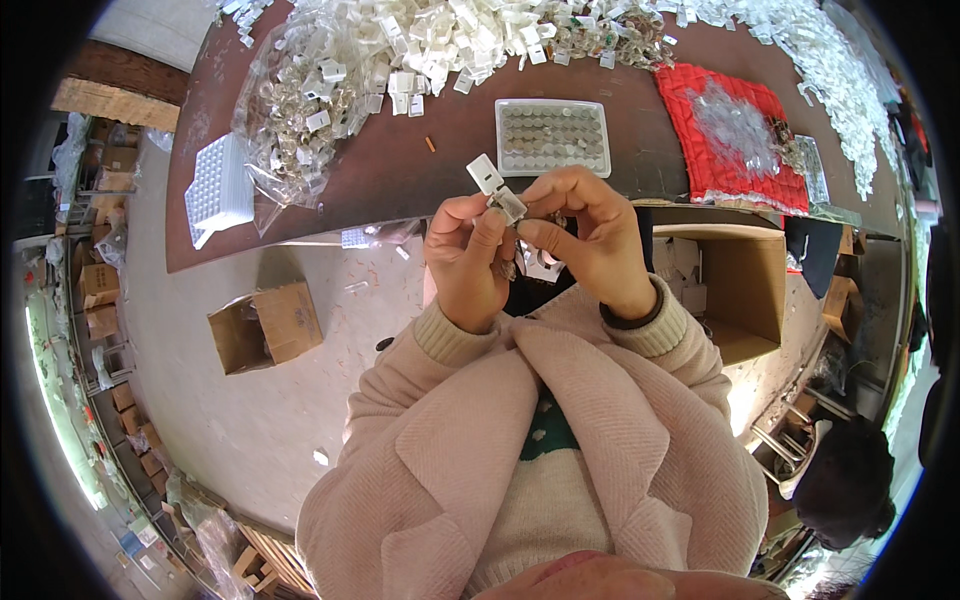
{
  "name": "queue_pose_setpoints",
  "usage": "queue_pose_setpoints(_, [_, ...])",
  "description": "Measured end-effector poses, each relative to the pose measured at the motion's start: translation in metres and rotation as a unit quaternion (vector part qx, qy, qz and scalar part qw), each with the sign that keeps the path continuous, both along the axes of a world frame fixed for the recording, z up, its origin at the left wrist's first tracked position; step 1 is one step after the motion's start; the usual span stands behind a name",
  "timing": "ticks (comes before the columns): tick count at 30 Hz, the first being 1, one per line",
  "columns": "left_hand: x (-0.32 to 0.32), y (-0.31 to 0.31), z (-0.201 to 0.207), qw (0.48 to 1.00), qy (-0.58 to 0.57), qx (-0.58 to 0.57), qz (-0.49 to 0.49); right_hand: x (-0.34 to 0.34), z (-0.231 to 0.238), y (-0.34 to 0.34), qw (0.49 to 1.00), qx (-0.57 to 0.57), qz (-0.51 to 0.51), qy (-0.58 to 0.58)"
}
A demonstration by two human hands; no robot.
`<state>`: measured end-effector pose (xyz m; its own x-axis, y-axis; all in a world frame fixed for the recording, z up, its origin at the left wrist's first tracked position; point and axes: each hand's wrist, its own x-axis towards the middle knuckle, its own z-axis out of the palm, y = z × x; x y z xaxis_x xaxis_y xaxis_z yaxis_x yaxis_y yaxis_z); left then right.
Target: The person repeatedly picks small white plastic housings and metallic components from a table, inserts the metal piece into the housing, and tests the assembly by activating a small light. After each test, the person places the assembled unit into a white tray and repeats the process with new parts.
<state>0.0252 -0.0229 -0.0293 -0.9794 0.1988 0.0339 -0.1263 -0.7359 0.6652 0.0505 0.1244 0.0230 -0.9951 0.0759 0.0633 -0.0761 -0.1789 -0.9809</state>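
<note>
Your pale pink herringbone coat [420, 470] fills the lower centre of the frame, over a cream knitted sweater [545, 510]. Your hands meet at the centre, above the near edge of the dark brown table [390, 170]. Between them is a small white plastic case [508, 207], its lid tilted up toward the upper left. Your left hand [468, 260] grips it between thumb and fingers; your right hand [590, 240] has its thumb and forefinger bent in at the case's right edge, though you cannot tell whether they pinch it.

Just beyond your fingers, at upper centre, a shallow translucent tray [501, 140] holds rows of greyish round pieces. To its left lies a short orange stick [431, 145]. A heap of white plastic pieces [440, 40] spreads along the top, a stack of white dimpled trays [222, 185] stands at upper left, and a red quilted cloth [685, 95] lies at upper right.
</note>
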Motion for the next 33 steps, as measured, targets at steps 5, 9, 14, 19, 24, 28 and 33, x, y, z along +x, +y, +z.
queue_pose_setpoints(5, [0.0,0.0,-0.007,0.999,-0.05,-0.01,-0.012,0.002,-0.013,-0.006,0.922,0.326,-0.102,0.184])
queue_pose_setpoints(9, [-0.001,0.004,-0.018,0.994,-0.087,-0.055,-0.024,0.006,-0.019,-0.001,0.919,0.35,-0.101,0.154])
queue_pose_setpoints(14, [-0.008,0.002,-0.032,0.994,-0.086,-0.059,-0.042,-0.02,-0.039,0.034,0.897,0.389,-0.189,0.095])
queue_pose_setpoints(19, [-0.014,0.003,-0.036,0.994,-0.085,-0.045,-0.043,-0.048,-0.055,0.042,0.82,0.521,-0.197,0.128])
queue_pose_setpoints(24, [-0.02,-0.002,-0.032,0.995,-0.079,-0.053,-0.035,-0.055,-0.054,0.038,0.811,0.549,-0.162,0.126])
queue_pose_setpoints(28, [-0.025,-0.003,-0.031,0.995,-0.084,-0.047,-0.042,-0.061,-0.056,0.038,0.815,0.541,-0.137,0.156])
queue_pose_setpoints(33, [-0.031,-0.004,-0.032,0.995,-0.077,-0.027,-0.057,-0.067,-0.05,0.033,0.804,0.564,-0.126,0.144])
